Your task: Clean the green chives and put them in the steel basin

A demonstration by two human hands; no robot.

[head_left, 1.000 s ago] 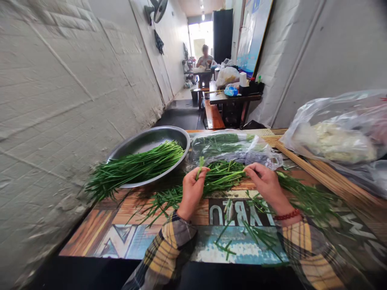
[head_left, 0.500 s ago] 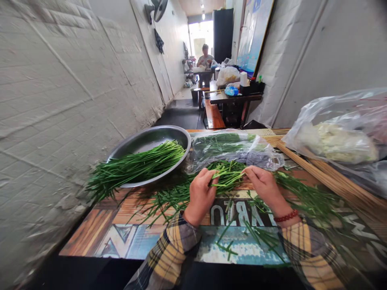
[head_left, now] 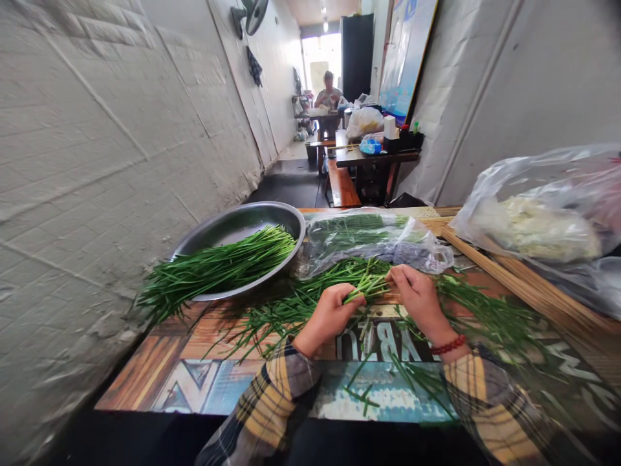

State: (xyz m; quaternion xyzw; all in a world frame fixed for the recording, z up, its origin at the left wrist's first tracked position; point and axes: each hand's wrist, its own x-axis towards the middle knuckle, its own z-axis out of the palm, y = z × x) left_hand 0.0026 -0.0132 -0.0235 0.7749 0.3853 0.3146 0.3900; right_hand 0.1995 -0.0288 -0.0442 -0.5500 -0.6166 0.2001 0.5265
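My left hand (head_left: pixel 334 314) is closed round a small bunch of garlic chives (head_left: pixel 367 287), whose pale stem ends point right. At those ends, my right hand (head_left: pixel 415 298) pinches with thumb and fingers; what lies between its fingertips is too small to make out. Under and beyond my hands spreads a loose heap of chives (head_left: pixel 291 309) on the patterned table (head_left: pixel 204 346). A metal basin (head_left: pixel 233 228) at the left holds a thick bundle of chives (head_left: pixel 228 262), their green tips hanging over the rim. Cut bits (head_left: pixel 363 396) lie nearest me.
A clear plastic bag (head_left: pixel 361 236) with more chives lies behind the heap. Bamboo sticks (head_left: pixel 504 272) and a bag of pale food (head_left: pixel 538 223) are on the right, near scattered thin greens (head_left: pixel 495 317). A person (head_left: pixel 328 96) sits at a far table.
My left hand has moved slightly down and right, its fingers now wrapped further round the chives. My right hand has shifted a little left and stays at the stem ends.
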